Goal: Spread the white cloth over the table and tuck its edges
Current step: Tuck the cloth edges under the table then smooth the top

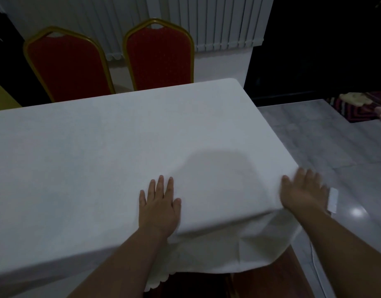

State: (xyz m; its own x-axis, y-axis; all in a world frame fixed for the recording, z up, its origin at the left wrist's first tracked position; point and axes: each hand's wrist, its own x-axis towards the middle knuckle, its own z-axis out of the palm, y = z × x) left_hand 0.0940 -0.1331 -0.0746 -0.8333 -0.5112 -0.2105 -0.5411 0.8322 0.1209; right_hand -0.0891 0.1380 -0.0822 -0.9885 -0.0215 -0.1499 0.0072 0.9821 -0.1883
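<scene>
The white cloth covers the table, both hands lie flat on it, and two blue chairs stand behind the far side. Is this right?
Not quite. The head view shows the two chairs are red with gold frames, not blue. The white cloth does cover the table, with the left hand and right hand flat on it.

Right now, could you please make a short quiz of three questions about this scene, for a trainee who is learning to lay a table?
1. True or false: the left hand lies flat, fingers straight, on the white cloth.
2. Where is the right hand? A) on a chair back B) at the right edge of the table, near the corner closest to the person C) on the floor
3. How many red chairs stand behind the far side of the table?

Key
1. True.
2. B. The hand is blurred, its fingers look extended.
3. Two, both with gold frames.
</scene>
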